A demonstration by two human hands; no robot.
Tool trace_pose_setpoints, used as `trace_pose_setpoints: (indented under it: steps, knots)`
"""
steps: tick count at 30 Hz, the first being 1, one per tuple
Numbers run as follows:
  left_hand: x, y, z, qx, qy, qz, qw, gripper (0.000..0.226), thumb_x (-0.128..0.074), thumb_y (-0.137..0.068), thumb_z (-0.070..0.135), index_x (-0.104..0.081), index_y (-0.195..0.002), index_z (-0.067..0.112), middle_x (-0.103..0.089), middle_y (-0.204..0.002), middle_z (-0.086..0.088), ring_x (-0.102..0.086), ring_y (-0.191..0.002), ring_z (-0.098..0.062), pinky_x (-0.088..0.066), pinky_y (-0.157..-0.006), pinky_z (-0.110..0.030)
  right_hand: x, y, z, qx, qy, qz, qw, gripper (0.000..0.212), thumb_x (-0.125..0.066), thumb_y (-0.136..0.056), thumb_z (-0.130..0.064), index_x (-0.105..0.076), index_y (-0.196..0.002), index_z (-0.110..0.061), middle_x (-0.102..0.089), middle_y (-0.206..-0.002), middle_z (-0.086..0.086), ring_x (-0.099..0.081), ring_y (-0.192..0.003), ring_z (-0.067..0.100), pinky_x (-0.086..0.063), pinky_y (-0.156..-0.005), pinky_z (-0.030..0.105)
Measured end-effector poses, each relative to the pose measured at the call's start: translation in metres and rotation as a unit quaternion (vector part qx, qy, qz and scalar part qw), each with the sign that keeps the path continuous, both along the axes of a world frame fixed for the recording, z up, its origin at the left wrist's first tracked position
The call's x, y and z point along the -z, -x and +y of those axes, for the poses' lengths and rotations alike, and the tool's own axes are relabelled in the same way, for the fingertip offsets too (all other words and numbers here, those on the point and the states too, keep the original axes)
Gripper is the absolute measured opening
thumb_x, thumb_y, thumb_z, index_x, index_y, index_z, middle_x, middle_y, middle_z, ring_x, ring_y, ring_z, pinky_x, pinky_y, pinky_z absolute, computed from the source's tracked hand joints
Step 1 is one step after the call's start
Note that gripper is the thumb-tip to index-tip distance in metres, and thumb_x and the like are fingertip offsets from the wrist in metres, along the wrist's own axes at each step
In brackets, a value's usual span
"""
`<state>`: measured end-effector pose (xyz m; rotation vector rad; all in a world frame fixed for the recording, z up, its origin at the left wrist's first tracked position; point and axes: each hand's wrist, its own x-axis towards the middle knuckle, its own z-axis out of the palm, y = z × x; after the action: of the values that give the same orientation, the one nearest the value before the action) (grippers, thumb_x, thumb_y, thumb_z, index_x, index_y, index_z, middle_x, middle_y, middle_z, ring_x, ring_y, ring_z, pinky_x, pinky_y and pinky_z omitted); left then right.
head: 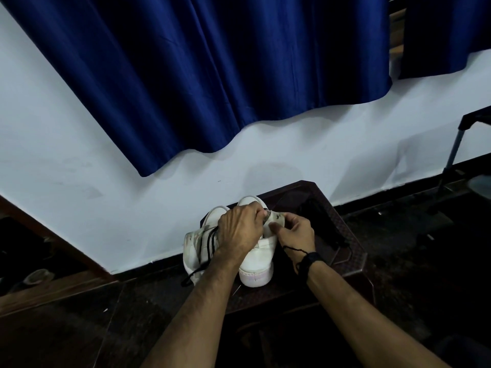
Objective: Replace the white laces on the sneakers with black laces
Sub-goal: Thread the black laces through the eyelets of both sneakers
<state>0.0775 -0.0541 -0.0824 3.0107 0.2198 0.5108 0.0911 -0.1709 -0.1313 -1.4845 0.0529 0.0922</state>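
Two white sneakers stand side by side on a dark brown stool (353,261). The left sneaker (198,243) carries black laces (211,241), with a loose black end hanging over its heel side toward me. The right sneaker (261,264) sits with its heel toward me. My left hand (239,229) lies over the right sneaker's top, fingers curled at its tongue. My right hand (295,232) pinches the tongue or upper from the right side. A black lace runs across my right wrist. The eyelets of the right sneaker are hidden by my hands.
The stool stands against a pale wall (106,208) under a blue curtain (212,75). A dark flat object (322,224) lies on the stool's right part. A metal stand (451,158) rises at the right. The floor is dark.
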Motion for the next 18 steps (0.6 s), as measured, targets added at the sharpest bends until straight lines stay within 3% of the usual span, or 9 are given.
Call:
trace_pose_setpoints:
  steps: [5, 13, 18]
  knots:
    - [-0.0004, 0.0007, -0.0007, -0.003, 0.045, -0.015, 0.999, 0.024, -0.051, -0.095, 0.047, -0.065, -0.094, 0.027, -0.071, -0.085, 0.001, -0.065, -0.090, -0.025, -0.049, -0.069, -0.037, -0.0013, 0.0004, 0.0023, 0.023, 0.056, -0.023, 0.998, 0.016, -0.069, -0.082, -0.013, -0.076, -0.095, -0.019, -0.072, -0.080, -0.005, -0.066, -0.072, 0.007, -0.053, -0.070, 0.020]
    - [-0.0028, 0.0001, -0.0012, -0.011, 0.091, 0.001, 0.996, 0.025, -0.055, -0.092, 0.051, -0.064, -0.087, 0.029, -0.071, -0.080, 0.007, -0.065, -0.089, -0.019, -0.047, -0.069, -0.034, -0.0020, 0.0047, 0.0035, 0.040, 0.063, -0.059, 0.995, 0.013, -0.067, -0.085, -0.017, -0.075, -0.095, -0.019, -0.072, -0.081, -0.005, -0.066, -0.074, 0.007, -0.055, -0.073, 0.025]
    - [0.0005, 0.0058, 0.0021, 0.000, 0.100, -0.004, 0.995, 0.025, -0.051, -0.094, 0.051, -0.065, -0.090, 0.031, -0.069, -0.073, 0.009, -0.067, -0.081, -0.015, -0.051, -0.073, -0.036, -0.0013, 0.0056, 0.0045, 0.039, 0.065, -0.068, 0.995, 0.014, -0.067, -0.084, -0.016, -0.074, -0.095, -0.016, -0.071, -0.077, -0.005, -0.059, -0.062, -0.003, -0.044, -0.057, 0.006]
